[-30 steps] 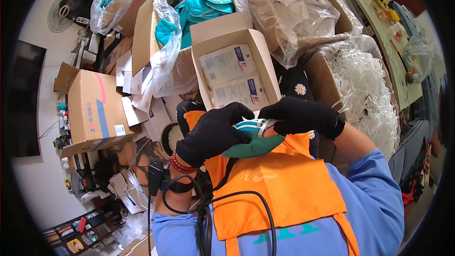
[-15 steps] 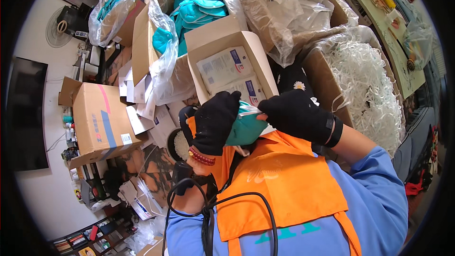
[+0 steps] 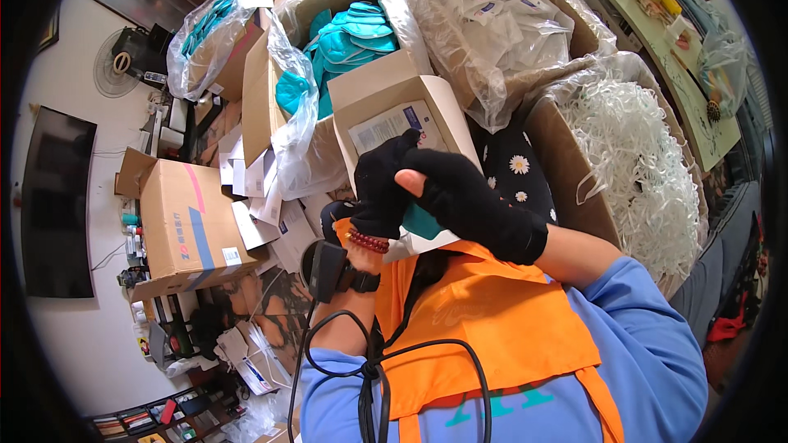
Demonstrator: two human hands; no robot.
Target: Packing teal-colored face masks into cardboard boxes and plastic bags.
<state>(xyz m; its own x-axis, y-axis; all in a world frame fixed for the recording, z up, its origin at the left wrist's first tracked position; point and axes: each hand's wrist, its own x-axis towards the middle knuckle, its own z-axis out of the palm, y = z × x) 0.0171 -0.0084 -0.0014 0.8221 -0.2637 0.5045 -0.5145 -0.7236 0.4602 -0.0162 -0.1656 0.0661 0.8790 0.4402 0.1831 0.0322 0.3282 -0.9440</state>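
Head view: teal piece (image 3: pixel 422 222) mostly hidden

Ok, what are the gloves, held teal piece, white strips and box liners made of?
Gloves: matte black, likely knit fabric; close-fitting, no shine.
Teal piece: mostly hidden; smooth and matte, perhaps nonwoven cloth.
White strips: limp, tangled; maybe soft elastic or ribbon, can't tell which.
Box liners: almost surely thin plastic film; see-through, glossy wrinkles.

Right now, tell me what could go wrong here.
The black cable loops across the left forearm and could snag if that arm moves. The teal piece, mostly hidden between the left hand and right hand, might crease.
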